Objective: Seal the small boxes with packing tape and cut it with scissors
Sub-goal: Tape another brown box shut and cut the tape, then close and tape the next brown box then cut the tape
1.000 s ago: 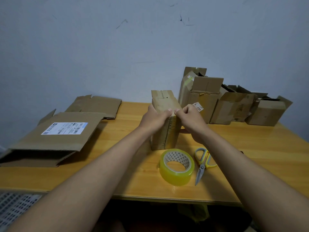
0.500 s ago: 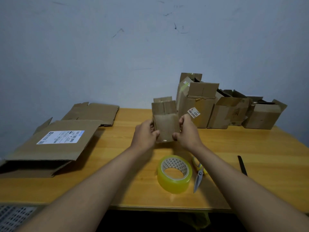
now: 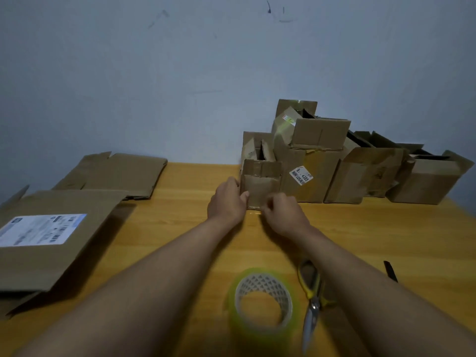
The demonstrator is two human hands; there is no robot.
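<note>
small cardboard box (image 3: 260, 188) stands on the wooden table (image 3: 373, 240) at the far side, pushed up against the row of other boxes, and both hands are on it. left hand (image 3: 226, 202) grips its left edge, thumb across the front face. right hand (image 3: 284, 213) sits low at the box's near bottom corner with fingers curled; whether it is pinching the box, a tape end, or nothing i cannot tell, as that part is blurred.

the box stands upright on one end, long axis vertical, a broad face turned toward the person. its top flaps are up and spread, so the open end points upward. a shiny strip shows along its bottom edge, which looks like tape, so i judge the lower end sealed and the top still to do.

beyond it, the taller box with the white price sticker (image 3: 300, 176) and the two boxes to its right (image 3: 365, 173) (image 3: 430, 179) also show loose or raised flaps, so most of the sealing seems to remain.

nearer the person, the roll of clear packing tape (image 3: 262, 302) lies flat on the table, untouched, and the yellow-handled scissors (image 3: 311, 300) lie just right of it, blades pointing toward the person. a dark thin object (image 3: 390, 270) lies farther right; what it is i cannot tell. flattened cardboard (image 3: 116, 173) and a flattened carton with a shipping label (image 3: 43, 228) lie at the left.
</note>
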